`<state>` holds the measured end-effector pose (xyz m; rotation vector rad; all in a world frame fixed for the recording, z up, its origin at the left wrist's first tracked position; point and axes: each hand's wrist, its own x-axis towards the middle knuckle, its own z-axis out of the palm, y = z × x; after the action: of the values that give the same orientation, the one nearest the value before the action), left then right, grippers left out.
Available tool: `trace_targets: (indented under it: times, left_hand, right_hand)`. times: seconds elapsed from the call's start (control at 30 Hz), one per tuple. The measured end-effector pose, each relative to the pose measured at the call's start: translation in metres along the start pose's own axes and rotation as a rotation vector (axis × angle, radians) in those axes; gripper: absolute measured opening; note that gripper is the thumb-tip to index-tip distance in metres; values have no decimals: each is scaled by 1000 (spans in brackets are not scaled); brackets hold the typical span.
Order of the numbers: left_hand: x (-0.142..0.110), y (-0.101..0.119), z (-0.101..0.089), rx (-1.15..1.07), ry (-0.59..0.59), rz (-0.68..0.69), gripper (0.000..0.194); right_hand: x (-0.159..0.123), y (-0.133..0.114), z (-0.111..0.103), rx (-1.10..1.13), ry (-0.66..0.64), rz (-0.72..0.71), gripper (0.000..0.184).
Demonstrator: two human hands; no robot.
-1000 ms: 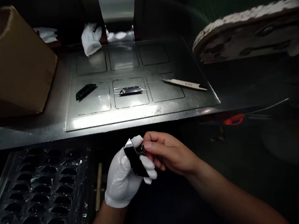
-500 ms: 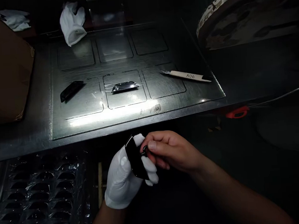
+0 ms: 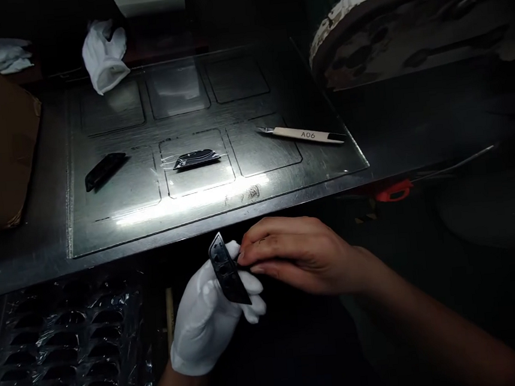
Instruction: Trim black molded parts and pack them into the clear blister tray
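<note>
My left hand [image 3: 203, 318], in a white glove, grips a slim black plastic part [image 3: 228, 270] with slanted ends. A recessed face with small openings is turned toward me. My bare right hand [image 3: 294, 253] is closed at the part's right side, fingertips pinched together. Whatever those fingertips hold is hidden behind them. On the glass sheet above lie a similar dark part [image 3: 104, 170] at the left and another part in shiny clear film [image 3: 197, 158] in the middle. To their right rests a pale-handled craft knife [image 3: 301, 134] marked A06.
A tray [image 3: 136, 324] with several dark parts under clear plastic sits at lower left. Above it stands a cardboard box [image 3: 0, 137]. A white glove [image 3: 105, 56] lies at the glass sheet's [image 3: 196, 213] back edge. A red-handled tool [image 3: 393, 191] is below the bench's edge.
The black part has turned in my left hand, from its glossy face to its recessed face. My right hand has rolled over; the small black loop seen in its fingers is now hidden.
</note>
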<state>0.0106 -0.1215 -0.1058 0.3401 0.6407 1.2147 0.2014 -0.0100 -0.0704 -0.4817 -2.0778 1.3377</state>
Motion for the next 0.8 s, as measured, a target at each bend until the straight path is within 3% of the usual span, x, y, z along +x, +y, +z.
trace_targets:
  times: [0.1, 0.27, 0.33, 0.43, 0.5, 0.57, 0.63, 0.73, 0.8]
  left_hand:
    - [5, -2, 2, -20, 3, -11, 37]
    - [6, -2, 10, -50, 61, 31, 32]
    - [4, 2, 9, 37, 81, 12, 32]
    - [1, 11, 3, 378, 263, -21, 36]
    - [0, 16, 1, 593, 438, 11, 41]
    - [2, 19, 0, 654, 544, 53, 46]
    - [2, 19, 0, 563, 525, 46, 47]
    - [-4, 23, 0, 324, 389, 25, 42]
    - [-14, 34, -4, 209, 323, 7, 41]
  right_hand:
    - [-2, 2, -1, 46, -45, 36, 24]
    - [-1, 8, 10, 444, 39, 539, 28]
    - [1, 9, 14, 530, 5, 624, 26]
    - [2, 5, 21, 302, 4, 539, 22]
    - [4, 1, 24, -45, 64, 371, 17]
    - [7, -1, 27, -262, 89, 223, 17]
    - [14, 0, 27, -195, 47, 259, 19]
    - [30, -2, 26, 149, -102, 476, 29]
    - [45, -6, 25, 146, -199, 418, 25]
